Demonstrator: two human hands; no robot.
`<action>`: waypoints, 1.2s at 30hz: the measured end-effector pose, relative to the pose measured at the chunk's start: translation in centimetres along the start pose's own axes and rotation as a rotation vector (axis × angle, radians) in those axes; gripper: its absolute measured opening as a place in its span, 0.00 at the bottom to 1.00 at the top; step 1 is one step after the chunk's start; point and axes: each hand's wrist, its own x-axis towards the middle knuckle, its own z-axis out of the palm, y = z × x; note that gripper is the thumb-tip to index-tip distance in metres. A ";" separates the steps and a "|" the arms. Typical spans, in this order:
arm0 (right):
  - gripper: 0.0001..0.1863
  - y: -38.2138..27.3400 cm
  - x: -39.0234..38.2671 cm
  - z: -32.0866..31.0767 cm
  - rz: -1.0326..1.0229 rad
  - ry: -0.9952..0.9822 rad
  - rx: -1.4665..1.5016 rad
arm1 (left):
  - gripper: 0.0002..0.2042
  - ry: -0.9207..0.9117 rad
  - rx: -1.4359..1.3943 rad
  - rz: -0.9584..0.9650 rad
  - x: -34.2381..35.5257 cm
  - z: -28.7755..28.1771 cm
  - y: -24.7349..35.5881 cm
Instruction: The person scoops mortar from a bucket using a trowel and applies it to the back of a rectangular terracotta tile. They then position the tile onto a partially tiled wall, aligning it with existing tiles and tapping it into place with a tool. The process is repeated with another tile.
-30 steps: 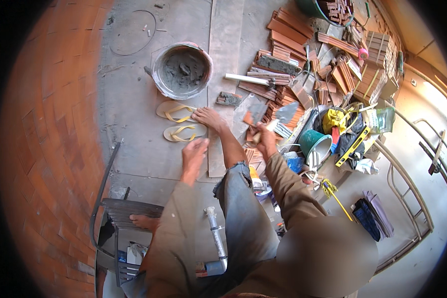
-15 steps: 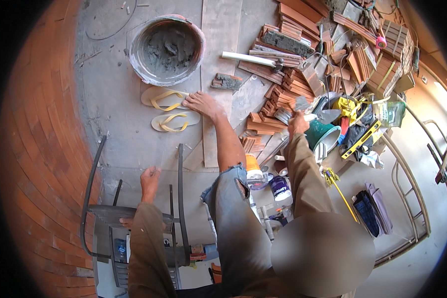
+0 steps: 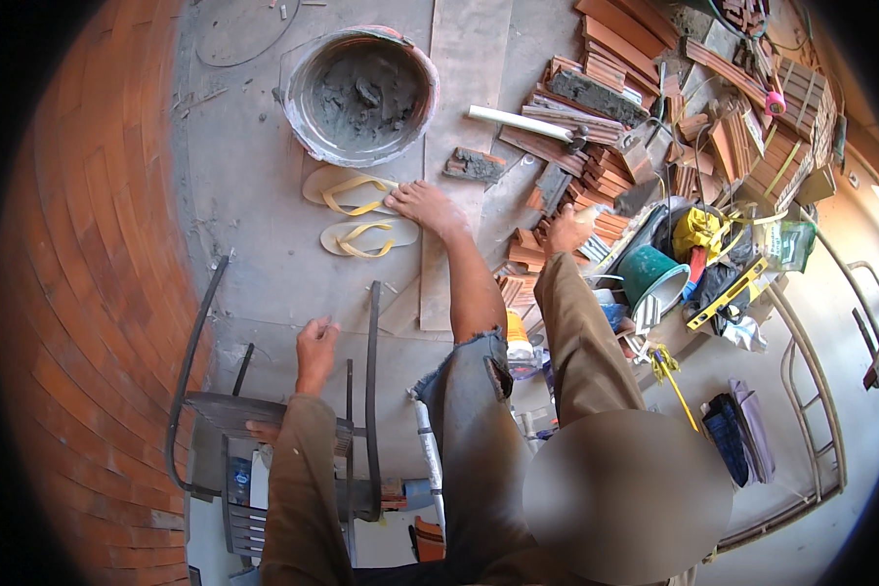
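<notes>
My right hand (image 3: 568, 232) is closed around the pale handle of a trowel (image 3: 553, 186), whose grey blade is over the terracotta tile pieces (image 3: 606, 176). My left hand (image 3: 316, 354) hangs with curled fingers above the floor beside a dark plastic chair (image 3: 371, 391); nothing shows in it. Ahead stands a bucket (image 3: 298, 112) with wet grey mortar (image 3: 366, 93) inside. Right of the bucket lies a brick piece (image 3: 474, 164) smeared with mortar. My bare foot (image 3: 430, 208) rests by a pair of flip-flops (image 3: 366, 237) with yellow straps.
A hammer with a white handle (image 3: 518, 122) lies by the tiles. On the right are a green bucket (image 3: 654, 273), a yellow spirit level (image 3: 728, 293) and a metal frame (image 3: 816, 391). An orange brick wall (image 3: 98, 293) rises on the left. A wooden board (image 3: 444, 283) crosses the floor.
My right hand has moved left with the trowel, from near the green bucket to over the tile pieces. The whole view has shifted, so floor things appear farther right.
</notes>
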 end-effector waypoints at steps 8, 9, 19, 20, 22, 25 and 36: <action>0.29 -1.7 -2.0 3.9 -0.957 -0.692 -0.790 | 0.20 -0.022 -0.079 0.015 -0.3 2.7 0.8; 0.31 -2.1 -2.3 4.9 -1.011 -0.716 -0.768 | 0.20 -0.018 -0.093 0.022 -0.5 2.9 0.9; 0.27 3.4 -1.3 10.6 -1.234 -0.673 -0.619 | 0.20 -0.009 0.023 -0.005 1.7 2.3 -3.5; 0.27 3.6 -0.8 11.1 -1.253 -0.664 -0.612 | 0.20 0.000 0.019 0.004 2.0 2.5 -4.0; 0.27 3.5 -0.1 11.7 -1.288 -0.644 -0.597 | 0.20 0.016 0.014 0.022 2.1 3.2 -4.2; 0.29 2.8 -0.5 11.2 -1.234 -0.678 -0.549 | 0.20 0.003 -0.017 0.055 1.9 4.1 -2.5; 0.24 -7.8 -9.1 0.0 -0.037 -1.108 -0.416 | 0.24 -0.195 -0.284 0.144 -1.9 10.0 13.5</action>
